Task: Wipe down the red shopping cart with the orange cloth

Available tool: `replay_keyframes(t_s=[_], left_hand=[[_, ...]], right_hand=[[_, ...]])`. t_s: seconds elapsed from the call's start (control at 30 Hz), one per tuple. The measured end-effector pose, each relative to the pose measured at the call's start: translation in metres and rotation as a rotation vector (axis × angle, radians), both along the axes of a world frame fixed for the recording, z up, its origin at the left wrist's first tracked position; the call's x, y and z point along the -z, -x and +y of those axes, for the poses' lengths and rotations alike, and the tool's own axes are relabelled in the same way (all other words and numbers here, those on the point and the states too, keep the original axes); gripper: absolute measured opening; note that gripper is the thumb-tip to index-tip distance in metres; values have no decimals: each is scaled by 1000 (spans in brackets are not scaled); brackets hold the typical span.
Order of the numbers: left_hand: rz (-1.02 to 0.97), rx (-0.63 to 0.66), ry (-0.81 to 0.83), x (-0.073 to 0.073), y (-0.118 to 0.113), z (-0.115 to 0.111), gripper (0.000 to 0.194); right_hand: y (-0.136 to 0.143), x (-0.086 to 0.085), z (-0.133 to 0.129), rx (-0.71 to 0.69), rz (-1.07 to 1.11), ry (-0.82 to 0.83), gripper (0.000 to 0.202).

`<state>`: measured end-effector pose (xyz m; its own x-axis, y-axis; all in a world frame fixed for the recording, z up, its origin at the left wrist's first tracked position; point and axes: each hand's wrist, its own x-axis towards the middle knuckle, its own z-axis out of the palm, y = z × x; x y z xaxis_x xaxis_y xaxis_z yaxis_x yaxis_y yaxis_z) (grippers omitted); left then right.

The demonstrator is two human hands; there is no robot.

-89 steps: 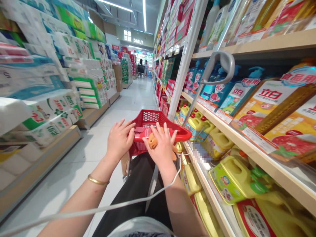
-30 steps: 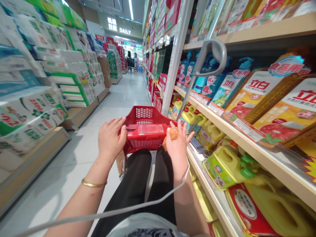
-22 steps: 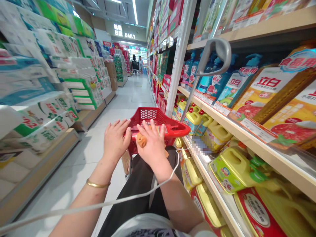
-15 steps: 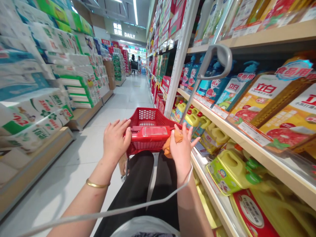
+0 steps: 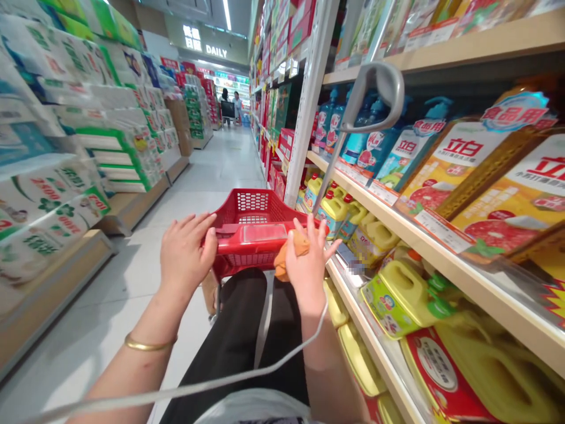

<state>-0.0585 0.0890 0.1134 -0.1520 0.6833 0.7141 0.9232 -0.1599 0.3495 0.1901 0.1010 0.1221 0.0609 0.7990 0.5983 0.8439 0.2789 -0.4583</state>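
A red plastic shopping cart (image 5: 253, 235) stands in front of my dark-trousered legs. My left hand (image 5: 188, 250) rests at the left end of its handle, fingers extended and thumb apart, not wrapped round the bar. At the handle's right end is my right hand (image 5: 306, 256), its fingers spread. A crumpled orange cloth (image 5: 286, 253) lies between my right palm and thumb and the handle. A white cable (image 5: 247, 374) runs from the lower left to my right wrist.
Shelves of bottled detergent (image 5: 472, 159) rise close on the right, with a grey looped handle (image 5: 375, 97) jutting out. Packs of tissue paper (image 5: 53, 188) are stacked at the left. Two people (image 5: 232, 105) are far down the aisle.
Both hands and the cart appear shifted slightly left in the view, together with the shelves. The hands keep their places on the handle.
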Motion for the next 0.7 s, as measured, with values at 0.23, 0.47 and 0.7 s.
replay_keyframes(t_s=[0.23,0.47,0.7], left_hand=[[-22,-21,-17,0,-3,0,43],[23,-7,-32,1,0,-2,42],[-36,-31,-75,3,-6,1,43]], right_hand=[[62,-11,-21,-410,-199,-6,53],[20,-2,-6,-146,-47,34,49],[44,-6,-10,-218,-83,28,57]])
